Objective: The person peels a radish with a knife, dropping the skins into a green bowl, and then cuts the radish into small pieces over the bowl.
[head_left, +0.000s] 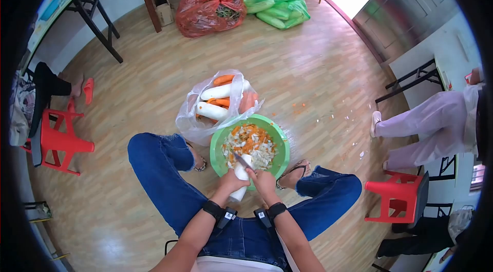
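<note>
My left hand (229, 183) is wrapped round a peeled white radish (241, 173), which slants over the near rim of a green basin (281, 165). In my right hand (264, 180) is a knife (240, 159), its blade lying against the radish's upper end. Chopped orange and white vegetable pieces (250, 142) fill much of the basin's bottom. Just beyond the basin, a clear plastic bag (189, 113) holds whole white radishes (212, 111) and carrots (223, 80).
Red bags (209, 12) and green bags (280, 7) of vegetables lie by the far wall. Red stools (64, 136) stand left and right. People sit or stand at both sides, one in light purple trousers (426, 120). Scraps (354, 143) dot the floor right of the basin.
</note>
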Demonstrator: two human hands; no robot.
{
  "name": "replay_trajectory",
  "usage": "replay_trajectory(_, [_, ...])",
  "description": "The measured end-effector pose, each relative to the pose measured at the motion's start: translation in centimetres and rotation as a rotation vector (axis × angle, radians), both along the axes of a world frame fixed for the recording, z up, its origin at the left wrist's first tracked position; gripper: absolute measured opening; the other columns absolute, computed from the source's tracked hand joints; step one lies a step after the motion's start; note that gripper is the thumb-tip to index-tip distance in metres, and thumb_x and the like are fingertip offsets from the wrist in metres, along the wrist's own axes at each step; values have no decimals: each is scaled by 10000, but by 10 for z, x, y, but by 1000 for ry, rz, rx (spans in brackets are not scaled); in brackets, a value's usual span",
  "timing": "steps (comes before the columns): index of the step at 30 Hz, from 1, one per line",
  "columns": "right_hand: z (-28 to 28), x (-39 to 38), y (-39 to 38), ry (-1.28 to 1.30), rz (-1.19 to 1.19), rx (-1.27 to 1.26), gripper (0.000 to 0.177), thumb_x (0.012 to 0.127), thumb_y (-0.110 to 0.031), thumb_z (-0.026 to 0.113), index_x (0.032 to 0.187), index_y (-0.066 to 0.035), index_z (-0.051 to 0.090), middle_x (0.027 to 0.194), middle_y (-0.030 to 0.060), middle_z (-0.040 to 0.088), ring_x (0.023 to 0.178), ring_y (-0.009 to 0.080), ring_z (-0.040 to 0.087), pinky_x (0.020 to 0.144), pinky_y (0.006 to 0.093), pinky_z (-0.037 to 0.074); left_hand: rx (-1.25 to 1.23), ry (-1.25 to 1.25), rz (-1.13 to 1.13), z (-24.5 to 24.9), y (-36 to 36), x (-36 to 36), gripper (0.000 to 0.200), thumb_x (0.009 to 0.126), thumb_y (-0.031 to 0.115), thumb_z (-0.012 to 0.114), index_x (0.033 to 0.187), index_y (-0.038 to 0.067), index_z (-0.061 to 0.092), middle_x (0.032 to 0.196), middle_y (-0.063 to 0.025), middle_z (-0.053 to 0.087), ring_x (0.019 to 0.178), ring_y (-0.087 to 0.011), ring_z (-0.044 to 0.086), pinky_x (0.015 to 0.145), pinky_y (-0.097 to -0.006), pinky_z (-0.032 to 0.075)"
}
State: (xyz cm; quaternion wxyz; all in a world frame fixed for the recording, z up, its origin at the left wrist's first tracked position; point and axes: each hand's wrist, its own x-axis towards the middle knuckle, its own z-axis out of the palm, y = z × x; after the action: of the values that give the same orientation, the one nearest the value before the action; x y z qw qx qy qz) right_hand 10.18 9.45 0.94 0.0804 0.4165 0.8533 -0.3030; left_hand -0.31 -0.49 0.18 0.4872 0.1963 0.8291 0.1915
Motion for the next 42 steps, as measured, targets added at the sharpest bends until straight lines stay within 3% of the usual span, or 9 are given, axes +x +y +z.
replay_trajectory(2, [-9, 7, 8, -30, -138, 26, 529, 799, -564, 450, 789, -82, 669, 604, 179, 586, 599, 329, 597, 549, 423, 459, 21, -7, -10, -1, 1, 2, 845, 461, 481, 708, 1046, -78, 466, 951, -214, 593, 847, -307, 606, 714, -356, 487])
replay_trajectory(10, [-6, 9, 1, -1, -63, 54, 508, 786, -560, 478, 753, -91, 670, 579, 165, 582, 569, 320, 595, 531, 404, 466, 126, -196, 85, -47, -8, 1, 872, 456, 447, 716, 1076, -100, 437, 970, -218, 580, 830, -287, 606, 700, -337, 488])
replay_trajectory(15, [7, 8, 1, -12, -4, 30, 582, 787, -596, 428, 718, -63, 652, 597, 178, 589, 596, 323, 601, 562, 410, 474, 182, -230, 134, -7, -4, -2, 586, 476, 354, 722, 912, -16, 594, 825, -150, 635, 720, -253, 627, 632, -337, 500])
replay_trajectory(21, [1, 13, -3, 48, 108, 128, 530, 789, -554, 470, 642, -65, 615, 551, 157, 572, 532, 312, 584, 492, 404, 456, 264, -202, 137, -40, -8, 4, 470, 512, 272, 730, 882, 6, 613, 775, -105, 635, 657, -200, 618, 584, -314, 498])
replay_trajectory(28, [4, 10, -6, 21, 179, 131, 536, 793, -562, 453, 649, -72, 617, 557, 154, 575, 536, 308, 586, 509, 409, 460, 331, -224, 113, -53, -10, 3, 471, 520, 273, 729, 898, 16, 614, 788, -102, 637, 658, -196, 617, 579, -307, 496])
replay_trajectory(30, [2, 11, -7, 8, 223, 151, 538, 795, -564, 449, 644, -75, 617, 558, 153, 575, 540, 310, 587, 517, 410, 461, 209, -83, 111, -75, -12, 6, 474, 529, 274, 729, 907, 13, 612, 798, -101, 637, 665, -191, 615, 586, -310, 493])
replay_trajectory(34, [-1, 8, -1, 30, 22, 51, 523, 828, -533, 417, 692, -68, 614, 600, 160, 585, 602, 335, 590, 564, 426, 457, 289, -330, 217, -37, -2, 4, 590, 490, 333, 742, 916, -45, 586, 827, -168, 630, 730, -246, 628, 637, -327, 499])
replay_trajectory(38, [-19, 18, 10, 100, -202, -4, 470, 870, -460, 386, 758, -61, 608, 634, 180, 582, 625, 360, 579, 574, 442, 446, 309, -245, 278, -34, 1, 4, 610, 489, 327, 753, 932, -51, 575, 849, -162, 628, 742, -252, 626, 635, -333, 501])
replay_trajectory(42, [-10, 11, 1, 203, -81, -12, 471, 880, -454, 347, 752, -69, 587, 636, 182, 587, 601, 367, 572, 554, 466, 440, 360, -243, 309, -58, 0, 6, 638, 485, 341, 753, 940, -62, 563, 857, -171, 627, 755, -257, 627, 642, -337, 501])
